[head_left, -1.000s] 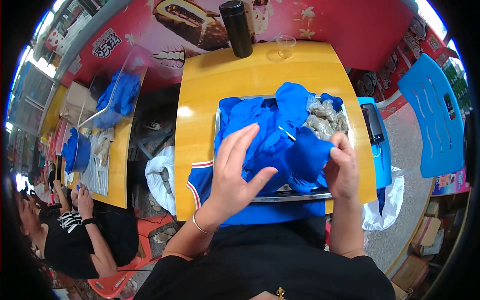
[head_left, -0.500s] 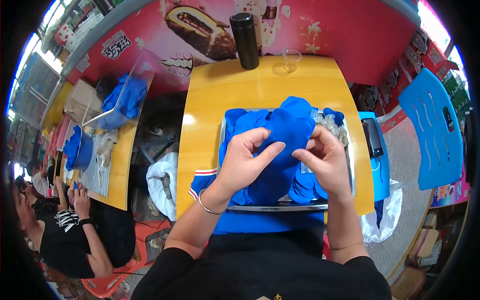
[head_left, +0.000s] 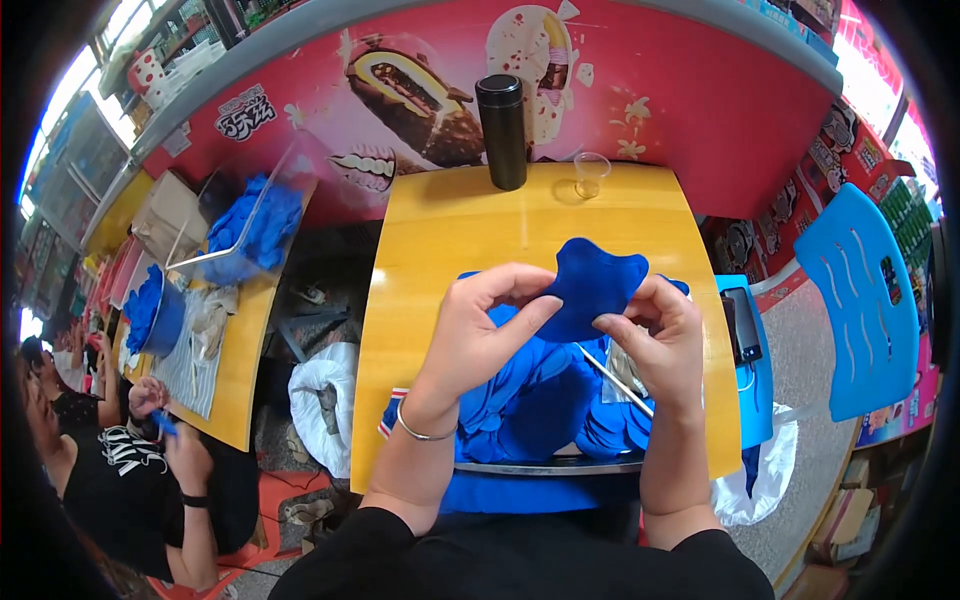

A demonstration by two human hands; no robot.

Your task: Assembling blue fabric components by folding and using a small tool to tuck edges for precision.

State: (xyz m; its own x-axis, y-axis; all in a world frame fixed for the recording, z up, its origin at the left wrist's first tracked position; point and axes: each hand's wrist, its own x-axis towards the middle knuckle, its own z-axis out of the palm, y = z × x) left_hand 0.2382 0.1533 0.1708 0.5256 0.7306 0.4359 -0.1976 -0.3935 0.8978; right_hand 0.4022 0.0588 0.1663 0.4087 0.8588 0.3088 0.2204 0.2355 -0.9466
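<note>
Between my two hands I hold up a blue fabric piece (head_left: 595,290) with a wavy, lobed outline, over the tray. My left hand (head_left: 495,325) pinches its left edge between thumb and fingers. At its right edge my right hand (head_left: 655,330) grips it the same way. Below lies a metal tray (head_left: 560,467) heaped with blue fabric pieces (head_left: 545,400). A thin pale stick (head_left: 615,380) rests across the heap near my right wrist. Part of the tray is hidden by my hands and forearms.
A black flask (head_left: 502,135) and a clear plastic cup (head_left: 590,177) stand at the table's far side. To the right are a phone (head_left: 742,325) and a blue chair (head_left: 858,310). Another person (head_left: 130,480) works at a left table with blue pieces in a tub (head_left: 160,325).
The blue piece has been raised off the heap and spread between my hands. The pale stick on the heap now shows. My view has tilted up a little.
</note>
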